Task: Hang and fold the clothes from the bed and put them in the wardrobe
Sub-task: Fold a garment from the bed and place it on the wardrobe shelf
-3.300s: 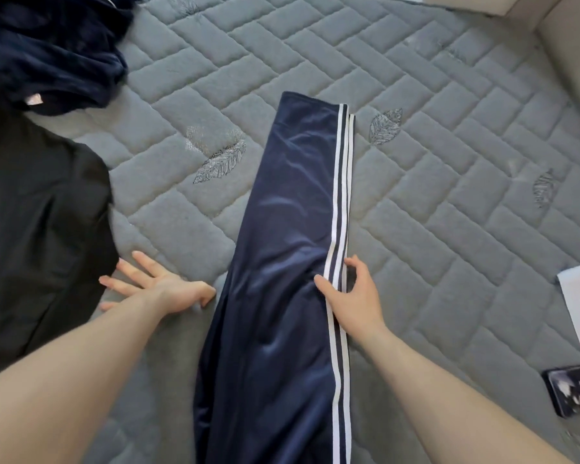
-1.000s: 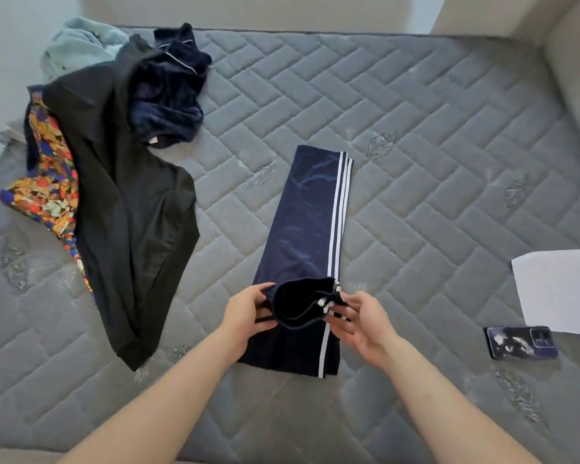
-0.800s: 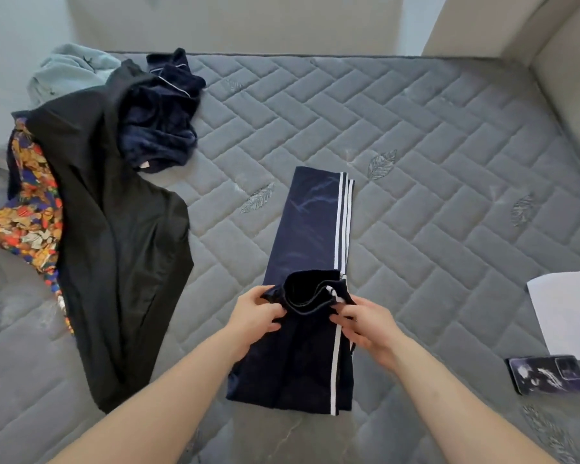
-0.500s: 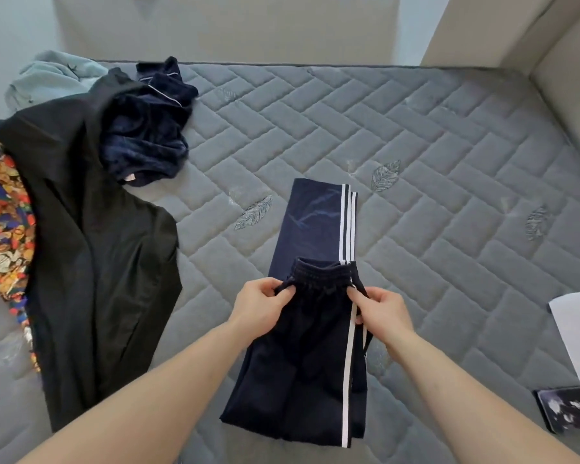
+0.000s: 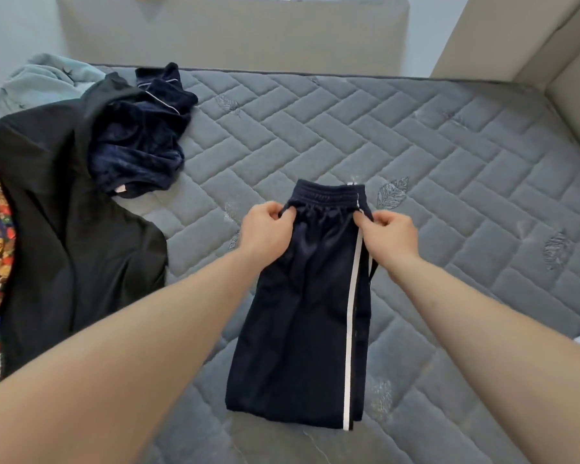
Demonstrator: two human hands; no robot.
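Navy, slippery-looking trousers [image 5: 302,313] with a white side stripe lie folded in half near the middle of the mattress [image 5: 449,162], waistband towards the headboard edge. The left hand [image 5: 265,226] pinches the waistband's left corner and the right hand [image 5: 390,229] pinches its right corner by the stripe, so the cloth runs from the two grips back towards the person. To finish well, lay the waistband square over the hems beneath and smooth it flat. A black garment [image 5: 64,236] lies by the left edge.
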